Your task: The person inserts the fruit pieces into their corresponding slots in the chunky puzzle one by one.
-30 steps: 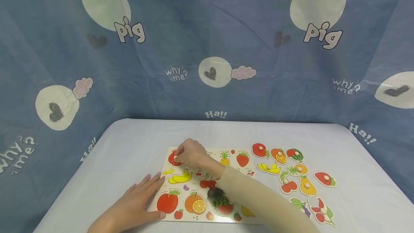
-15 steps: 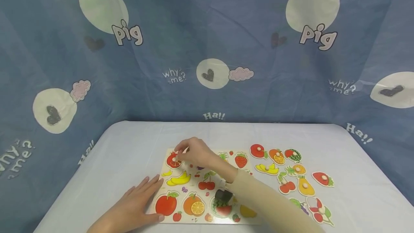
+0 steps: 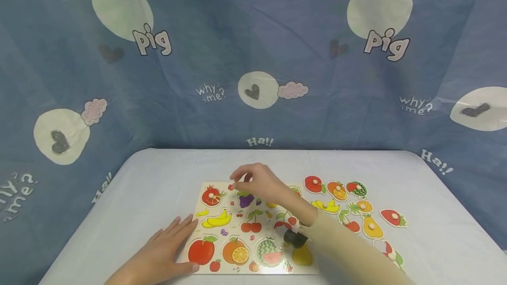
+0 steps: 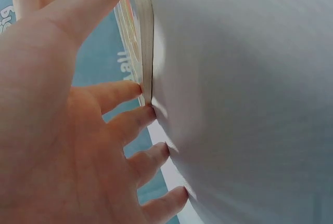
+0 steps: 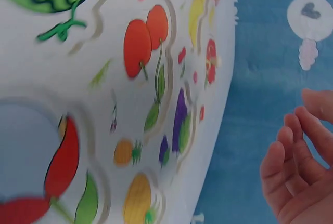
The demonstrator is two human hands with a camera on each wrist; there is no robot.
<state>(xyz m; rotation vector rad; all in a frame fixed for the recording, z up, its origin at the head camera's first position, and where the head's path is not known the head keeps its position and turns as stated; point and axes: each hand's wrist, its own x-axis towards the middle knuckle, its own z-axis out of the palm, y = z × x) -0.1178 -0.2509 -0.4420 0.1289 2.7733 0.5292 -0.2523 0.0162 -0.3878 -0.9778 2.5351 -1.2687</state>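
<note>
A fruit puzzle board (image 3: 235, 224) lies on the table with printed recesses. At its far-left corner sits a pomegranate piece (image 3: 211, 196); in the right wrist view this pomegranate piece (image 5: 210, 63) shows its pale knob. My right hand (image 3: 262, 184) hovers above the board's far side, right of the pomegranate. Its fingers (image 5: 274, 164) are loosely bent with nothing between them. My left hand (image 3: 160, 250) rests at the board's left edge, fingers spread and straight. In the left wrist view, fingertips of my left hand (image 4: 93, 135) touch the board's side (image 4: 147, 47) and the table.
Several loose knobbed pieces lie right of the board, among them an apple (image 3: 313, 184), an orange (image 3: 337, 191), bananas (image 3: 327, 206), a pear (image 3: 372, 227) and a strawberry (image 3: 393, 218). A dark wrist camera (image 3: 295, 238) hangs under my right wrist. Behind the table is a blue curtain (image 3: 222, 126).
My right hand let go of the pomegranate piece's knob and moved right and up from it. The piece stays at the corner. My left hand keeps its place at the board's edge.
</note>
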